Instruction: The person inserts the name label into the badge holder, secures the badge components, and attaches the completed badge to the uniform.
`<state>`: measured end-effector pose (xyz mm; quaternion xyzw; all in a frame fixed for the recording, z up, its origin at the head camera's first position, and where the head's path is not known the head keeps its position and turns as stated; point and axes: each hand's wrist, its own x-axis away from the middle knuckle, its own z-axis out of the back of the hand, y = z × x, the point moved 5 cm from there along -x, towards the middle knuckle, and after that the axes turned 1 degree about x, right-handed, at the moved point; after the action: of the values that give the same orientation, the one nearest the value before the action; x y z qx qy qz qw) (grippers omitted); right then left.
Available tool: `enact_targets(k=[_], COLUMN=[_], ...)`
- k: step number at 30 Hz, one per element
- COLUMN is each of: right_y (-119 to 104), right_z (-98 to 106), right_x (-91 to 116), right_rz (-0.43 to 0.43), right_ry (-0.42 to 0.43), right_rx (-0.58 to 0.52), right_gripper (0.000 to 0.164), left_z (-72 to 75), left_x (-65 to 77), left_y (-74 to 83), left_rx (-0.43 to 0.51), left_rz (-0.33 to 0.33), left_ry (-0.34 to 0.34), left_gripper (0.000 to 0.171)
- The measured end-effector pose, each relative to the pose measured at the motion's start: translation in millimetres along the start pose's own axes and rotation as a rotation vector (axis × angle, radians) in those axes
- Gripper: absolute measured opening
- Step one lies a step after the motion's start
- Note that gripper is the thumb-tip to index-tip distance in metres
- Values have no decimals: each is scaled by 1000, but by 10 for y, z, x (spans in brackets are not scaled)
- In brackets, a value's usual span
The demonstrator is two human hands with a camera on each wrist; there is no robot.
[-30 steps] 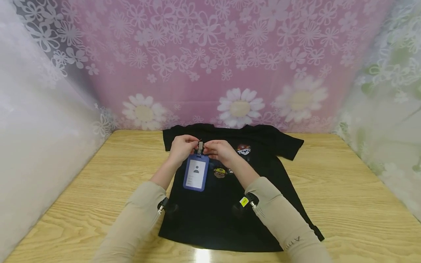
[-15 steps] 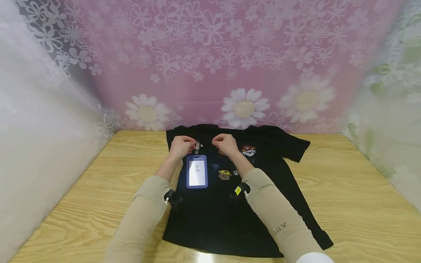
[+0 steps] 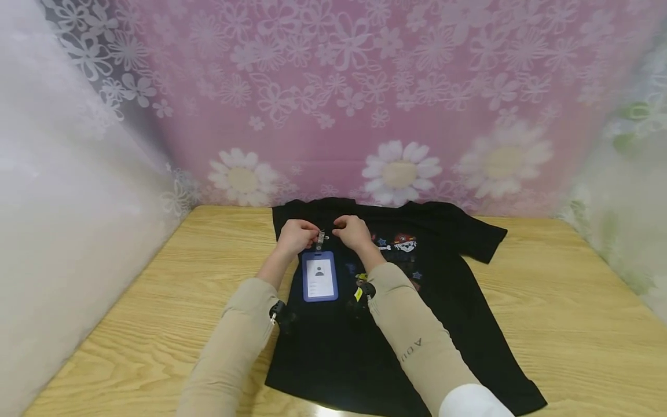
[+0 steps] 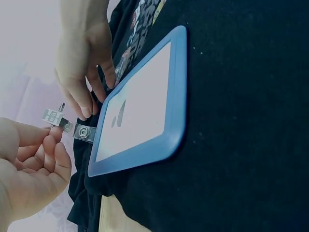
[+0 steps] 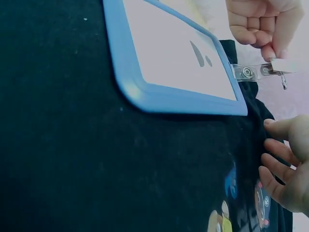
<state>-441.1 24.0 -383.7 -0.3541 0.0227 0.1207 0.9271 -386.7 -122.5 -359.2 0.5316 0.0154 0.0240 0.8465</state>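
Observation:
A blue-framed badge holder (image 3: 320, 277) with a white card lies over the left part of a black T-shirt (image 3: 333, 353). From its top runs a clear strap with a snap (image 4: 84, 132), leading to a small metal clip (image 4: 53, 117). My left hand (image 3: 297, 236) pinches this clip between thumb and fingertips, holding it up above the cloth. A thin metal pin (image 5: 284, 82) sticks out from the clip. To the clip's right hovers my right hand (image 3: 354, 233), fingers relaxed and apart from the clip, with nothing between them.
The shirt is spread on a wooden table (image 3: 156, 301), its sleeve (image 3: 482, 237) reaching out to the right. Colourful cartoon prints (image 3: 404, 243) mark its chest. Behind stands a pink flowered curtain (image 3: 333, 116), with pale curtains on both sides.
My right hand has left the clip, drawn off to the right, then come somewhat nearer again. My left hand keeps its pinch on the clip. The head view has shifted slightly.

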Motion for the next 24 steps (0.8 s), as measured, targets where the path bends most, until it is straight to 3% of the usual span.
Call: enact_targets(k=[8, 18, 24], right_y=[2, -19, 39], right_z=[-93, -86, -84], right_x=[-64, -107, -112], right_rz=[-25, -28, -24], right_ry=[-9, 32, 15], right_rx=[125, 196, 226], right_gripper=[32, 12, 23], left_z=[3, 20, -41], left_x=[-32, -53, -69], left_y=[-73, -64, -58], left_rx=[17, -4, -15], left_rz=[2, 8, 13], left_ry=[4, 16, -1], left_gripper=[15, 15, 15])
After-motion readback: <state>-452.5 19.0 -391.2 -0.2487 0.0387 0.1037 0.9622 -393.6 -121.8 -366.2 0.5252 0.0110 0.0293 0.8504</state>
